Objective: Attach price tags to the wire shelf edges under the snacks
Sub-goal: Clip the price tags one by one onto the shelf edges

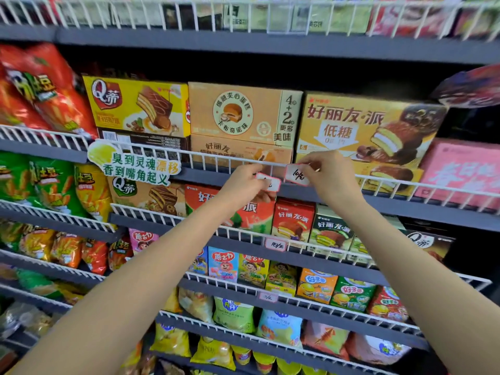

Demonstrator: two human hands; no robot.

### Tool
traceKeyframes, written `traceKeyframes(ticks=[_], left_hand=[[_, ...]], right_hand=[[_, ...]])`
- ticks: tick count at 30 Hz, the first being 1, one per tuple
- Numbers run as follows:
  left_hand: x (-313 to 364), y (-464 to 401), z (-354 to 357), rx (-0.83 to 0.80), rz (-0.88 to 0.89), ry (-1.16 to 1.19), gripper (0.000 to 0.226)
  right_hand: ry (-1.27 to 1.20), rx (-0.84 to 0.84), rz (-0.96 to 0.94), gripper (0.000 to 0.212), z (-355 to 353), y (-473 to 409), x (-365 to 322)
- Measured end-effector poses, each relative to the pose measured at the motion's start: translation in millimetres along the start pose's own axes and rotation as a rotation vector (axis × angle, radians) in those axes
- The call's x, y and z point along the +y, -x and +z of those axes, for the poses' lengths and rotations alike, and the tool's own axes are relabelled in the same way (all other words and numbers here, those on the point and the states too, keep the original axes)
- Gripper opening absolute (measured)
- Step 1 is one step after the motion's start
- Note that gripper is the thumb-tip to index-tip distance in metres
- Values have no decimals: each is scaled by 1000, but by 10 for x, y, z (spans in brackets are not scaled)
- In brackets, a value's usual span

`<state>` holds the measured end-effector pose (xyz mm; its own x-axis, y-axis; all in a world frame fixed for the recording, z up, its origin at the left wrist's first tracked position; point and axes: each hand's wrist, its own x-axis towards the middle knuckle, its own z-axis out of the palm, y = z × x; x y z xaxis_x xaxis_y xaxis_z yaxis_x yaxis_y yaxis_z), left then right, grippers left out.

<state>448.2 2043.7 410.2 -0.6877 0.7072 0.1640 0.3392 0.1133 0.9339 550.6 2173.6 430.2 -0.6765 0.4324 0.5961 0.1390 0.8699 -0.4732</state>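
**Readable print on the snack shelves**

Left of centre, a yellow box (135, 105) carries "Q蒂". Beside it a tan box (238, 112) reads "4+2", "更多美味" and, in its round badge, "绵融夹心蛋糕". At right, the gold box (365, 125) shows "好丽友·派" and "低糖". A cut-out sign (132, 165) on the wire rail reads "臭到灵魂漂移 香到嘴角起义". Lower down, a red box (293, 221) says "好丽友·派". The handwriting on the price tag (297, 174) at centre is too blurred to read.
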Motion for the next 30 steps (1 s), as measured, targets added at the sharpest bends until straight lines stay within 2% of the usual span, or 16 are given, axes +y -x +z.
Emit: traceKeyframes(ticks=[5, 10, 22, 26, 30], left_hand=[[-6, -55, 14, -11, -30, -5, 59], [-55, -95, 52, -24, -27, -10, 63], [-323, -27, -108, 8, 71, -202, 59], [-378, -22, -142, 6, 99, -308, 59], [-375, -7, -164, 3, 113, -353, 59]], right_hand=[[-49, 1, 18, 15, 57, 14, -11], [-69, 10, 34, 25, 114, -44, 22], [65, 71, -114, 10, 202, -254, 10], [152, 83, -144, 15, 265, -315, -33], [246, 20, -143, 18, 320, -348, -1]])
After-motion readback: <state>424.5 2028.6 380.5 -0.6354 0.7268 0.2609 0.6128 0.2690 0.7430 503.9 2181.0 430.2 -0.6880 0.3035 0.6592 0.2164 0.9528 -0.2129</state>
